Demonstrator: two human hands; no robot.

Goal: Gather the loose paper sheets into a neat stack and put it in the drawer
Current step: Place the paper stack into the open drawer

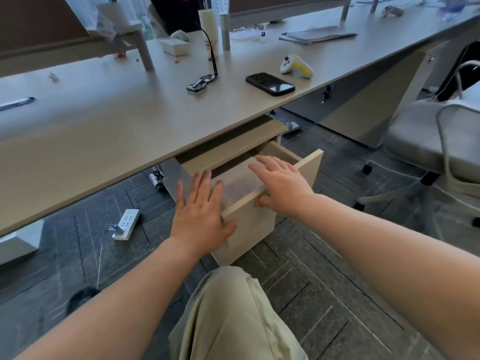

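Note:
A beige drawer point(309, 162) stands pulled out from the cabinet under the desk. Inside it lies a white stack of paper sheets point(237, 180), flat and partly hidden by my hands. My left hand point(202, 216) is spread flat at the drawer's left front corner, fingers over the opening and thumb against the front panel. My right hand point(279, 183) reaches over the front panel, fingers stretched above the paper and thumb curled under the panel's top edge. Neither hand grips the paper.
The desk point(117, 131) carries glasses point(201, 83), a black phone point(270, 83), a white and yellow controller point(296, 66) and a pen point(15, 103). A power strip point(126, 223) lies on the carpet at left. A grey office chair point(426, 146) stands at right. My knee point(233, 313) is below the drawer.

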